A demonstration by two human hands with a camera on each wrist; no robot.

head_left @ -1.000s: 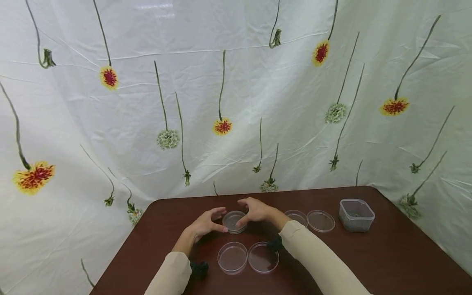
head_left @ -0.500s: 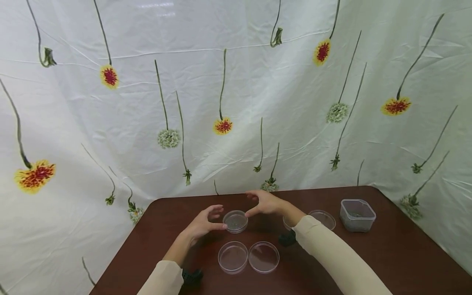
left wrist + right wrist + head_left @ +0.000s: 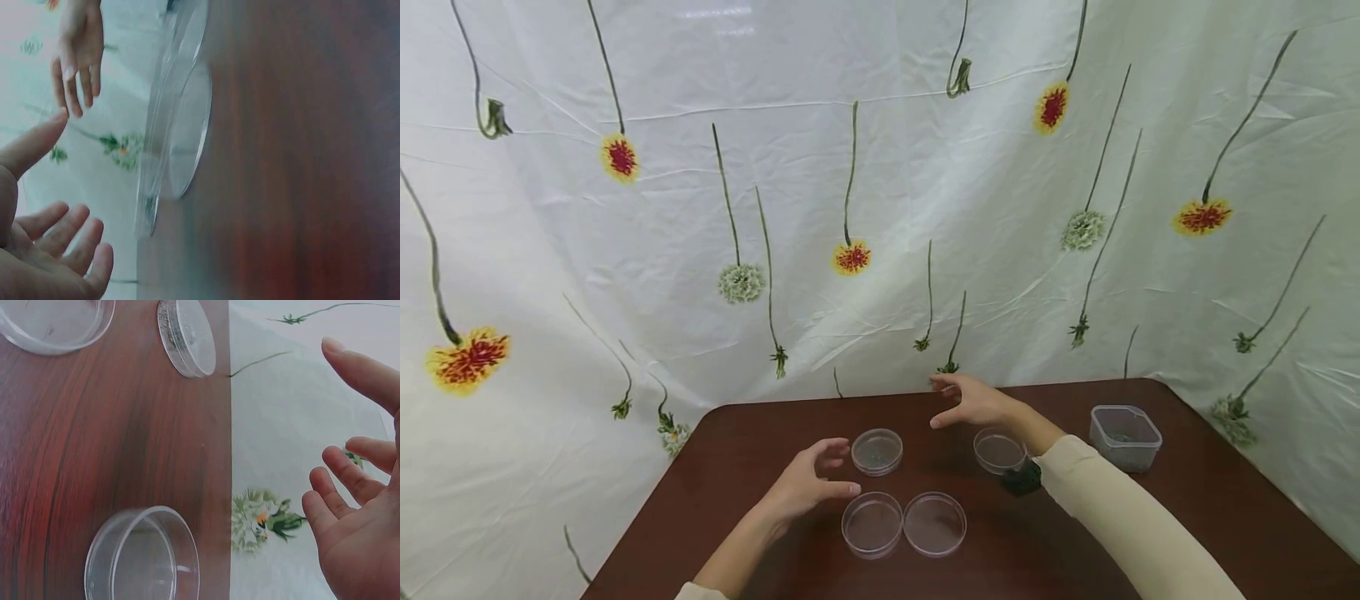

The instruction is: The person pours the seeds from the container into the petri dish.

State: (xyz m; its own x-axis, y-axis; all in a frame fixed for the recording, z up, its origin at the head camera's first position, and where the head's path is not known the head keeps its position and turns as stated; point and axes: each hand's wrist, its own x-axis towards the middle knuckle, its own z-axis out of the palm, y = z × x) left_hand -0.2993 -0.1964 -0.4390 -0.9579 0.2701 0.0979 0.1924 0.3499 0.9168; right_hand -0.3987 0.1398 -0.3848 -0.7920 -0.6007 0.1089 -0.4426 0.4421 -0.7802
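A lidded petri dish [image 3: 877,452] with small dark bits inside sits toward the back of the table; the right wrist view shows this dish [image 3: 187,337] with its lid on. My left hand [image 3: 808,479] hovers just left of it, fingers relaxed and apart, holding nothing. Two clear petri dish halves lie side by side in front: a left one [image 3: 872,525] and a right one [image 3: 935,523]. My right hand [image 3: 977,402] is raised right of the lidded dish, fingers spread and holding nothing. Below its wrist lies another clear dish [image 3: 999,451], also in the right wrist view [image 3: 144,562].
A clear plastic tub [image 3: 1124,437] with greyish contents stands at the back right, partly behind the right sleeve [image 3: 1120,508]. The dark red-brown table [image 3: 737,450] ends at a flowered white curtain [image 3: 880,325].
Both hands have come away from the lidded dish, the left toward the front and the right off to the right. The right forearm now covers a clear round piece seen earlier beside the tub.
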